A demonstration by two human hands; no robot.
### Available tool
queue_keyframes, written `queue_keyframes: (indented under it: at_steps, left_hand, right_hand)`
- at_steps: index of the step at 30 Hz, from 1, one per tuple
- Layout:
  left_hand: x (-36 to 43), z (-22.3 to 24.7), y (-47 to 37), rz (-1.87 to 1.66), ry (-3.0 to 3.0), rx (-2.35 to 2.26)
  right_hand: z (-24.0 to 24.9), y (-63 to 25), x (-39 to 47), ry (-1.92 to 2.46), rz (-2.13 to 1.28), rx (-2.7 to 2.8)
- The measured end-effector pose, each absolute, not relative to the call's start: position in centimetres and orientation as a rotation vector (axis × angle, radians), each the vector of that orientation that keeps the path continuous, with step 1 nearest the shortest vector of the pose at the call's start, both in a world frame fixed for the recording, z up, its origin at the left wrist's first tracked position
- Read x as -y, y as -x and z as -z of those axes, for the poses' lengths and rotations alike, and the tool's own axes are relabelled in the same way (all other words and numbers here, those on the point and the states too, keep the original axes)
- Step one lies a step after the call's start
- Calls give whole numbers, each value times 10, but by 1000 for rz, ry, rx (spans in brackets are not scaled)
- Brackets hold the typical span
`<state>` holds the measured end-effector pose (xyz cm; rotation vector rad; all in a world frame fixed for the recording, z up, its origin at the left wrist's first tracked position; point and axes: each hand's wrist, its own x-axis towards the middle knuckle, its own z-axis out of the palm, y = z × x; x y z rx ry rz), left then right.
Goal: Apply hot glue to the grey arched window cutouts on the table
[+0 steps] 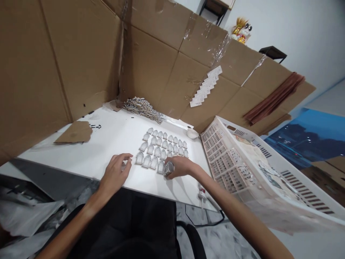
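Observation:
Rows of small pale-grey arch-shaped pieces (157, 151) lie on the white table (113, 133), each with a pointed top. My right hand (179, 166) is closed around a small stack of similar grey arch-shaped pieces (168, 168), at the near edge of the rows. Part of that stack is hidden by the fingers. To the left of the rows, my left hand (117, 171) hovers near the table's front edge, with its fingers curved and a gap between thumb and forefinger. I see nothing plainly held in it.
Behind the rows, a heap of small metallic pieces (142, 108) sits against a cardboard wall (153, 61). A white plastic crate (212, 144) stands at the right, and a glue gun-like tool (201, 194) hangs by the front edge. Torn cardboard (74, 132) lies left.

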<state>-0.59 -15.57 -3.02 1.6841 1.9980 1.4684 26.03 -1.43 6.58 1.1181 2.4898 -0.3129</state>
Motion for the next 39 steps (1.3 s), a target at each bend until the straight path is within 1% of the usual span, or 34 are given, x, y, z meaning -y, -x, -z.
queue_keyframes:
  at_steps: [6, 11, 20, 39]
  left_hand:
    - [154, 33, 6, -1432, -1587, -2020]
    - [154, 34, 7, -1429, -1616, -2024]
    - [155, 36, 5, -1433, -1615, -2002]
    - [156, 36, 5, -1398, -1632, -2012]
  right_hand:
    - [-71, -255, 13, -1089, 230, -2524]
    - [-78, -242, 9, -1048, 233, -2612]
    - [-65, -224, 8, -1077, 336, -2528]
    - [-65, -222, 10, -1076, 295, -2519]
